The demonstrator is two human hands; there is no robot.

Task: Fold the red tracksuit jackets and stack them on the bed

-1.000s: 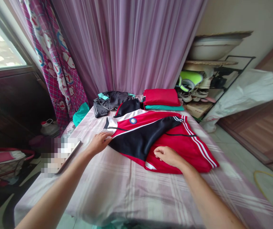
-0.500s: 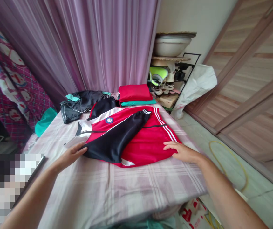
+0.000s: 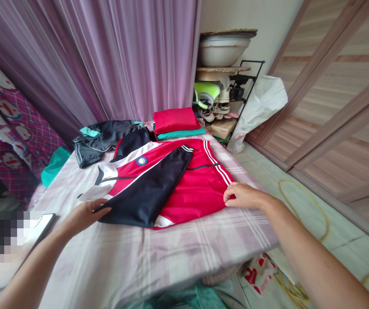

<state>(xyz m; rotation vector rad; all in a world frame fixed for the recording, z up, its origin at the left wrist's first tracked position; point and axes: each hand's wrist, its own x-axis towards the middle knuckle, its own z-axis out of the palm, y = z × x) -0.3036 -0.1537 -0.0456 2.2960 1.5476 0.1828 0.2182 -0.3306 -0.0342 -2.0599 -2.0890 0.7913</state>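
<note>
A red, black and white sports jacket [image 3: 187, 193] with a round badge lies spread on a plaid-covered table, its collar to the left and striped hem to the right. One black sleeve is folded across the front. At the near shoulder, my left hand [image 3: 86, 214] pinches the black cloth between thumb and fingers. My right hand [image 3: 244, 195] has its fingers curled round the near corner of the hem.
Behind the jacket lie a dark garment [image 3: 97, 137] and a folded red garment [image 3: 176, 120] on a green one [image 3: 184, 133]. A shoe rack [image 3: 251, 77] with basins [image 3: 224, 49] and a white sack [image 3: 258, 107] stand beyond the table. A yellow hose [image 3: 327, 219] lies on the floor.
My right fingers, spread on the hem before, are now curled onto its corner. My left hand has closed on the shoulder. The view has shifted slightly.
</note>
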